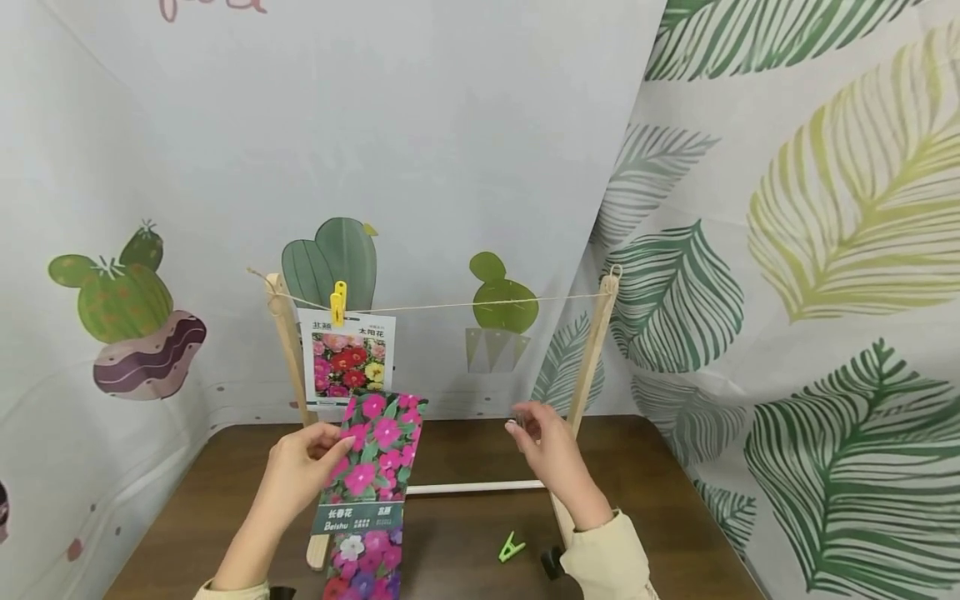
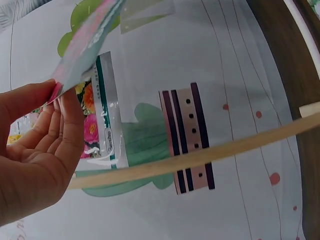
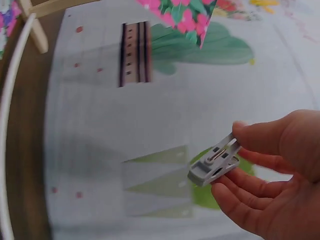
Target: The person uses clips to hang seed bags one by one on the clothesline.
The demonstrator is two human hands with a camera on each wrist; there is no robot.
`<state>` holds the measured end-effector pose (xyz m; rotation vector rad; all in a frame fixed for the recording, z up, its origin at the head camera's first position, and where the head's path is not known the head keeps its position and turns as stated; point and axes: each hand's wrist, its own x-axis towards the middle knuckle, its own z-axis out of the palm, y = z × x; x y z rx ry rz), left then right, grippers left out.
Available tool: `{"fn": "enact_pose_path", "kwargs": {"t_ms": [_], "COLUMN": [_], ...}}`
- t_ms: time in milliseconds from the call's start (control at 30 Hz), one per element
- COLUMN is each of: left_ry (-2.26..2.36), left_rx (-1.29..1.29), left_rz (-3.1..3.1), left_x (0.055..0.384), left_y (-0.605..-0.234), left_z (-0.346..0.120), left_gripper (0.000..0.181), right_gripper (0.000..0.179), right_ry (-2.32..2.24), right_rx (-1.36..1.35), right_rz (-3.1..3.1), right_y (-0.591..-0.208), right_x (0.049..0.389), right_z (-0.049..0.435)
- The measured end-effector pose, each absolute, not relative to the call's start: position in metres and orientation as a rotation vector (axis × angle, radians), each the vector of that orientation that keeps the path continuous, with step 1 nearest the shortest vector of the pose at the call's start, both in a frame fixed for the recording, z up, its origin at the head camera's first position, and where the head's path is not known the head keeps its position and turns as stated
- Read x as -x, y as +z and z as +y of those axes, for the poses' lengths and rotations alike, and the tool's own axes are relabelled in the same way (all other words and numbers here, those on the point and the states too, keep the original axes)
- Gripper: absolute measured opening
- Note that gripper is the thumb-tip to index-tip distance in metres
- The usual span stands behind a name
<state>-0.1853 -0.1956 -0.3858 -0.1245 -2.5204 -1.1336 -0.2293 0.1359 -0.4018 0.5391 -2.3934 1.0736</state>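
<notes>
Left hand (image 1: 298, 467) pinching packet (image 1: 369, 500), long axis steep, top leaning right; right hand (image 1: 553, 457) pinching clip (image 3: 214, 161)

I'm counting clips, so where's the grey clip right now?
In the right wrist view, the grey clip is right of centre, pinched by the right hand, in front of the yellow-green cactus printed on the backdrop.

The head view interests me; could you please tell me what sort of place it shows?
Probably an indoor, staged tabletop workspace, judging by the backdrop printed with cacti and leaves, the dark brown table, and the wooden frame strung with string.
</notes>
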Motion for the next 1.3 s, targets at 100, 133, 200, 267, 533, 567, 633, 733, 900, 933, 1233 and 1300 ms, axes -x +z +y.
{"fn": "enact_pose_path", "kwargs": {"t_ms": [100, 133, 200, 267, 533, 567, 633, 733, 900, 933, 1233, 1300], "left_ry": [-1.166, -1.179, -1.214, -1.248, -1.271, -1.272, -1.288, -1.324, -1.339, -1.34, -1.401, -1.412], "left_rx": [0.127, 0.129, 0.137, 0.144, 0.189, 0.203, 0.227, 0.247, 0.252, 0.255, 0.284, 0.29], "left_rz": [-2.506, -2.495, -2.474, -2.454, -2.417, -2.414, -2.409, -2.404, -2.4, -2.399, -2.37, -2.361], "left_x": [0.191, 0.193, 0.197, 0.201, 0.207, 0.207, 0.21, 0.214, 0.221, 0.222, 0.228, 0.229], "left_y": [-0.385, -0.384, -0.381, -0.377, -0.359, -0.357, -0.355, -0.352, -0.349, -0.349, -0.345, -0.344], "left_z": [-0.194, -0.193, -0.191, -0.189, -0.181, -0.18, -0.178, -0.175, -0.171, -0.17, -0.161, -0.159], "left_gripper": [0.011, 0.012, 0.014, 0.016, 0.019, 0.019, 0.021, 0.024, 0.025, 0.025, 0.022, 0.021], "right_gripper": [0.035, 0.037, 0.036, 0.034, 0.032, 0.032, 0.033, 0.034, 0.034, 0.034, 0.033, 0.033], "right_ry": [1.046, 1.044, 1.047, 1.044, 0.958, 0.949, 0.933, 0.926, 0.951, 0.956, 0.966, 0.966], "right_rx": [-0.573, -0.586, -0.614, -0.65, -0.781, -0.788, -0.8, -0.828, -0.871, -0.875, -0.937, -0.945], "right_rz": [-2.376, -2.367, -2.335, -2.297, -2.155, -2.135, -2.094, -2.041, -2.005, -2.003, -1.991, -1.985], "right_y": [-0.385, -0.378, -0.366, -0.354, -0.319, -0.316, -0.31, -0.301, -0.287, -0.284, -0.266, -0.262], "right_x": [0.229, 0.229, 0.229, 0.23, 0.233, 0.234, 0.236, 0.238, 0.24, 0.241, 0.248, 0.249], "right_z": [0.132, 0.131, 0.129, 0.127, 0.123, 0.122, 0.122, 0.121, 0.119, 0.119, 0.116, 0.115]}}
